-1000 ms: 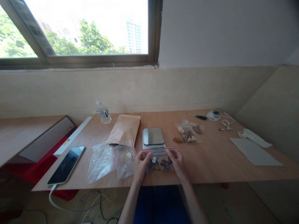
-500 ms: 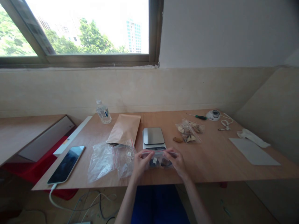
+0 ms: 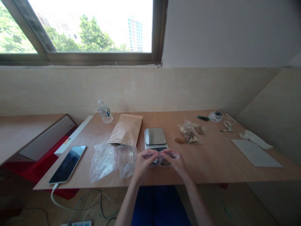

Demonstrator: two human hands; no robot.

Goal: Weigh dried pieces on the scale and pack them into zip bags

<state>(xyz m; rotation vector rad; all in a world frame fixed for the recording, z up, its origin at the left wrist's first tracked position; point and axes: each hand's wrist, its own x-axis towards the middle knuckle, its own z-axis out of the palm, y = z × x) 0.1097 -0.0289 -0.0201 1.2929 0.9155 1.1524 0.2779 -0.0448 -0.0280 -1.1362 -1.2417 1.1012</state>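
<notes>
Both hands hold a clear zip bag (image 3: 162, 163) with a red seal line, at the table's front edge before the kitchen scale (image 3: 155, 136). My left hand (image 3: 142, 160) is closed on the left part of its mouth, my right hand (image 3: 177, 161) on the right part. The thumbs come close together at the middle, and the mouth gapes on either side. Dark pieces and a small white label show inside; what they are I cannot make out. The scale's metal plate is bare, and the bag partly covers its front panel.
Left of the hands lie clear plastic bags (image 3: 103, 163), a brown paper bag (image 3: 127, 128), a phone (image 3: 68, 164) on a cable and a bottle (image 3: 105, 112). To the right are bagged pale pieces (image 3: 190, 131), a brown piece (image 3: 180, 140), a screwdriver (image 3: 202, 118), a dome camera (image 3: 215, 116) and white paper (image 3: 255, 153).
My hands have drawn closer together, thumbs toward the middle. The bag's mouth, flat and stretched before, now bows apart at both sides. The view has shifted slightly.
</notes>
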